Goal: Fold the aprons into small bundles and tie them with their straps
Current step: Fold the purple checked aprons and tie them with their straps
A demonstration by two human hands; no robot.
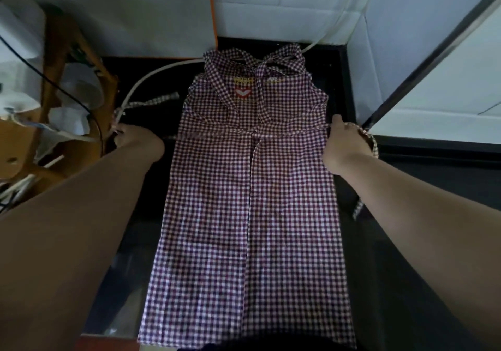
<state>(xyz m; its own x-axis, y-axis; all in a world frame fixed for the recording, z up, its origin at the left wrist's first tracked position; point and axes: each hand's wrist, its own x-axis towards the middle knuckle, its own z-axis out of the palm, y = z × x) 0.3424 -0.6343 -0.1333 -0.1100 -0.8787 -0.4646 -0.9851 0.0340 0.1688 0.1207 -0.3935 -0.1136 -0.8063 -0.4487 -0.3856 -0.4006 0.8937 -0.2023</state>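
A maroon-and-white checked apron (252, 201) lies flat on the black counter (423, 182), both long sides folded in so the edges meet down the middle. Its neck loop (271, 58) lies at the far end, above a red and yellow logo (242, 90). My left hand (135, 138) is out to the left of the apron, closed around the left waist strap (151, 101), which trails away over the counter. At the apron's right edge, my right hand (344, 144) grips the right waist strap (372, 140); that strap loops over my wrist and hangs down beside my forearm.
A white hose (151, 75) curves across the counter behind my left hand. A wooden rack (70, 60) with white items and cables stands at the left. White tiled walls (271, 3) close the back, and a dark-framed white panel (439, 87) closes the right.
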